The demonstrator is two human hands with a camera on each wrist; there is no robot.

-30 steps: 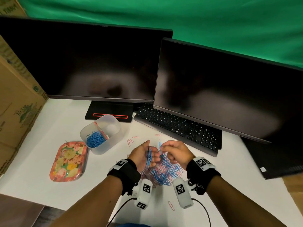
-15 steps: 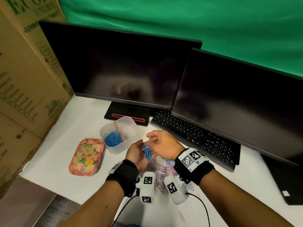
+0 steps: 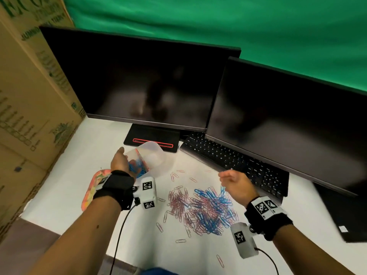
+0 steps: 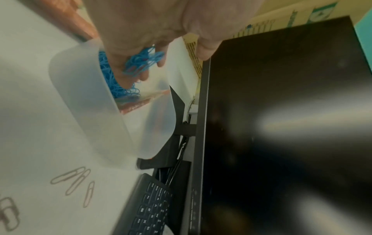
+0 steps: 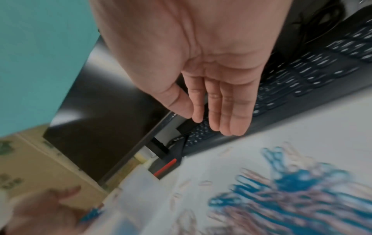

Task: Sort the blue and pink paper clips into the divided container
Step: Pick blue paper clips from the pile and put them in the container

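Note:
A translucent divided container (image 3: 156, 155) stands in front of the left monitor's foot, with blue clips (image 3: 139, 168) in its near-left compartment. My left hand (image 3: 122, 161) hovers over that compartment, its fingers (image 4: 128, 52) curled round a bunch of blue paper clips (image 4: 142, 62), thumb stretched out. The container's wall (image 4: 90, 111) fills the left wrist view, with a pink divider inside. A mixed pile of blue and pink clips (image 3: 204, 211) lies on the white table. My right hand (image 3: 232, 181) hangs above the pile's far right edge, with straight, empty fingers (image 5: 223, 103).
A floral tray (image 3: 89, 195) lies under my left wrist. The keyboard (image 3: 228, 159) and two dark monitors (image 3: 147, 84) (image 3: 288, 120) close off the back. Cardboard boxes (image 3: 29, 96) wall the left. Loose pink clips (image 3: 174, 176) are scattered between container and pile.
My left hand carried the blue clips from the pile up to the container. My right hand let go of them, drew back to the right and opened.

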